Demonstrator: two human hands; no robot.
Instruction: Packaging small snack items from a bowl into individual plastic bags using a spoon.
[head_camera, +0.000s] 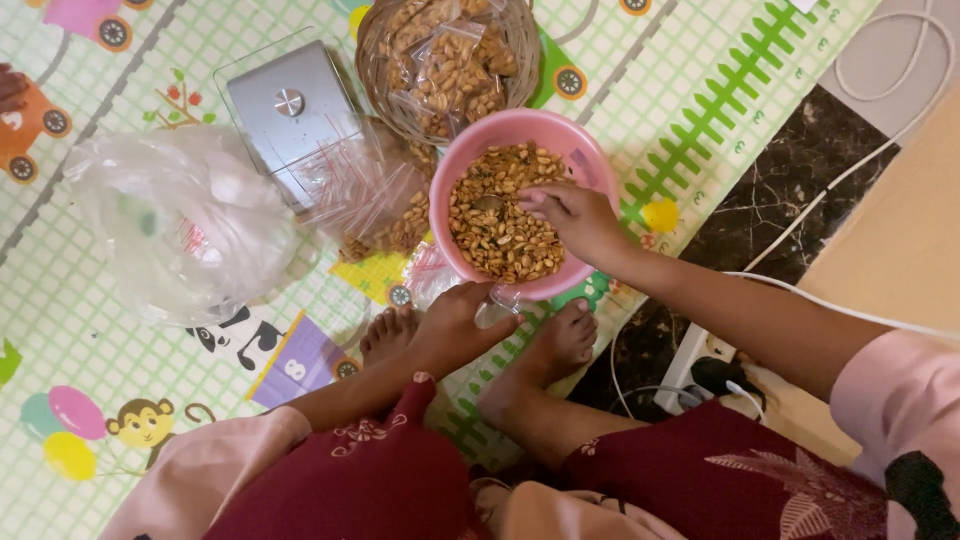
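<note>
I see the right hand (572, 215) dipped into a round pink plastic bowl (590, 160) of roasted peanuts (500, 225), fingers pinched together on the nuts near the bowl's right side. The left hand (455, 325) is closed on a small clear plastic bag (497, 303), held just under the bowl's near rim. The bowl sits on a colourful cartoon-printed floor mat (690, 110), right in front of two bare feet. Behind it stands a woven basket (525, 45) filled with packed peanut bags, touching the bowl's far rim. To the left lie a silver kitchen scale (290, 105) and a crumpled clear plastic sack (175, 225).
</note>
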